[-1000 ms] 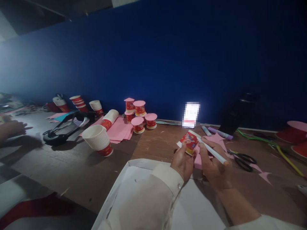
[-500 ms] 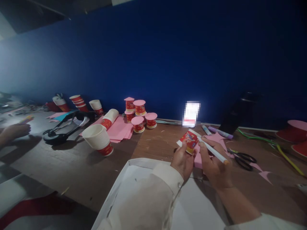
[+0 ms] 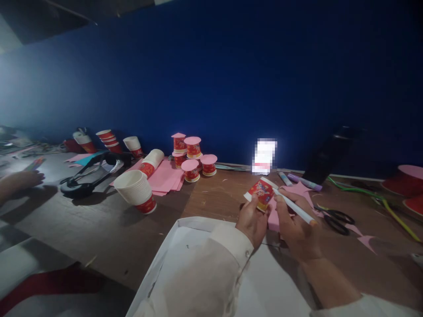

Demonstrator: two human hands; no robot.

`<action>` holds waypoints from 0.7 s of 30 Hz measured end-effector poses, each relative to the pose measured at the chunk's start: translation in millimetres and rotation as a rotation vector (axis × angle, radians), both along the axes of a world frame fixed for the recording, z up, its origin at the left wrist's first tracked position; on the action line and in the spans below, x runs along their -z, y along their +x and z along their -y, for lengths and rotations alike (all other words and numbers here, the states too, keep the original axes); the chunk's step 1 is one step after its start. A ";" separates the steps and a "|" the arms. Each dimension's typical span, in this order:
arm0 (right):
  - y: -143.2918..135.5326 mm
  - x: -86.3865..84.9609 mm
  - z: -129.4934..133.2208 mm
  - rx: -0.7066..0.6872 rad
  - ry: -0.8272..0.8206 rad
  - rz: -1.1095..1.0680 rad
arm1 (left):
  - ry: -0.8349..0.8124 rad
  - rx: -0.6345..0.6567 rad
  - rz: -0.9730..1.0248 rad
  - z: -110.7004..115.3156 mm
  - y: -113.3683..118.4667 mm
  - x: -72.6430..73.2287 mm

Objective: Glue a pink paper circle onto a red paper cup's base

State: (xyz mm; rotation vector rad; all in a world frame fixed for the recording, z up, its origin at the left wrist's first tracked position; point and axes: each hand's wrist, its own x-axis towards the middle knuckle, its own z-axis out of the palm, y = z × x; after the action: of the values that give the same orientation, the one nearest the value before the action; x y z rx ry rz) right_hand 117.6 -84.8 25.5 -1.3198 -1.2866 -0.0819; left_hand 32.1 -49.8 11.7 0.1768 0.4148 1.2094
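Tilted on its side, a red patterned paper cup [image 3: 262, 193] is gripped by my left hand [image 3: 253, 222], thumb on its printed wall. My right hand [image 3: 299, 229] is closed around a white pen with an orange end [image 3: 297, 209], its tip at the cup's right edge. Pink paper [image 3: 274, 215] lies beneath and beside the cup, partly hidden by my hands. To the right of my right hand are black-handled scissors [image 3: 339, 220] and pink paper scraps [image 3: 366, 242].
Several red cups topped with pink discs [image 3: 192, 152] stand at the back. A stack of paper cups [image 3: 135, 191], pink sheets [image 3: 165, 176] and a headset [image 3: 89, 176] are left. A white box lid [image 3: 175, 240] lies under my left arm. Another person's hand [image 3: 21, 180] is far left.
My hands, the cup and the pen hold nearly the same pose. At the far left, the other person's hand has shifted slightly.
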 end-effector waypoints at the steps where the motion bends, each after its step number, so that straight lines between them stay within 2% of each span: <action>1: -0.3 -0.3 0.2 -0.002 0.000 -0.003 | 0.003 0.002 -0.003 0.0 -0.1 0.3; 21: -5.8 -3.9 5.9 0.003 -0.064 -0.008 | 0.005 0.030 -0.018 -0.9 -1.8 -0.3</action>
State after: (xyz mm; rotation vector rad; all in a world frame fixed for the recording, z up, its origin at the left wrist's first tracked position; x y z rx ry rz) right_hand 111.8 -90.7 29.4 -1.3755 -1.2896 -0.0370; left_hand 30.2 -48.9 12.1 0.1978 0.4234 1.1805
